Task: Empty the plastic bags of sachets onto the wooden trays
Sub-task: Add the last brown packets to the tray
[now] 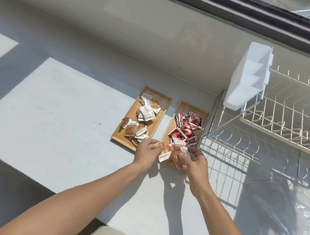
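Note:
Two wooden trays lie side by side on the white counter. The left tray (161, 106) holds several brown and white sachets (144, 112). Red and black sachets (187, 124) fill the right tray (186, 106). Just in front of the trays, both hands hold a clear plastic bag (167, 153) with brown and white sachets inside. My left hand (146, 152) pinches the bag's left edge. At the bag's right side, my right hand (193, 161) is closed on it.
A white wire dish rack (275, 126) with a white plastic cutlery holder (248, 75) stands right of the trays. An empty clear plastic bag (293, 214) lies on the counter at the right. A wall and a window frame run along the back.

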